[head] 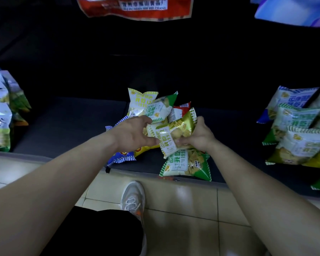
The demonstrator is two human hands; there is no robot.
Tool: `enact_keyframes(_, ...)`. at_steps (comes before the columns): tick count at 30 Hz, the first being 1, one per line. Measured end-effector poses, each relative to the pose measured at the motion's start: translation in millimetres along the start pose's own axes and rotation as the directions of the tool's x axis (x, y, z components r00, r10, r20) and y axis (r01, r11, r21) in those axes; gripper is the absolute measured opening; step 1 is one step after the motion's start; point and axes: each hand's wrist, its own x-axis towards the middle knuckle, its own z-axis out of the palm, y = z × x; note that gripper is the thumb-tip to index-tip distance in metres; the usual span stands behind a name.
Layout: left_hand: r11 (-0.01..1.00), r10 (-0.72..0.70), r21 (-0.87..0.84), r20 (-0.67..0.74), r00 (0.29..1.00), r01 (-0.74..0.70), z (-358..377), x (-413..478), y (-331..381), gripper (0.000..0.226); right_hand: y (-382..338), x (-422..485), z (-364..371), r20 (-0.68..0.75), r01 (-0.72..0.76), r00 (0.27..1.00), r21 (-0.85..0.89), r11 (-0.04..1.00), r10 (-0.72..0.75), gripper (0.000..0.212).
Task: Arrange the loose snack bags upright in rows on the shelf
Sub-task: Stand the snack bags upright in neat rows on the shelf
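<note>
The single wide-angle view sits at the person's head and looks forward and steeply down. Both forearms run in from the lower corners to the left hand [131, 133] and right hand [199, 137] at frame centre, near enough that print on the snack bag [175, 133] they hold is legible. A shoe [133, 198] on the tiled floor [183, 209] lies lower centre, and the dark shelf [63, 122] spans the middle band, its front edge bowed by the lens.
</note>
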Motion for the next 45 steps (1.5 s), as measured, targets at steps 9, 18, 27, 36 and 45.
enact_keyframes(9, 0.992, 0.048, -0.11, -0.078, 0.996, -0.057, -9, -2, 25, 0.088, -33, -57, -81, -0.072, 0.205, 0.976, -0.027, 0.978, -0.207, 0.082)
enact_keyframes(18, 0.885, 0.19, -0.386, -0.212, 0.958, -0.261, -2, -22, 90, 0.093, -42, -168, -176, -0.244, 0.286, 0.931, 0.023, 0.958, -0.272, 0.085)
enact_keyframes(27, 0.633, 0.308, -0.643, -0.302, 0.902, -0.432, 18, -36, 152, 0.085, -29, -187, -182, -0.326, 0.315, 0.916, 0.217, 0.924, -0.235, 0.083)
enact_keyframes(36, 0.715, 0.324, -0.527, -0.33, 0.886, -0.458, 19, -26, 166, 0.078, -17, -177, -210, -0.381, 0.316, 0.866, -0.087, 0.945, -0.325, 0.114)
enact_keyframes(45, 0.818, 0.485, -0.24, -0.198, 0.852, -0.522, 26, -20, 178, 0.079, -27, -170, -186, -0.023, 0.356, 0.928, -0.242, 0.903, -0.372, 0.089)
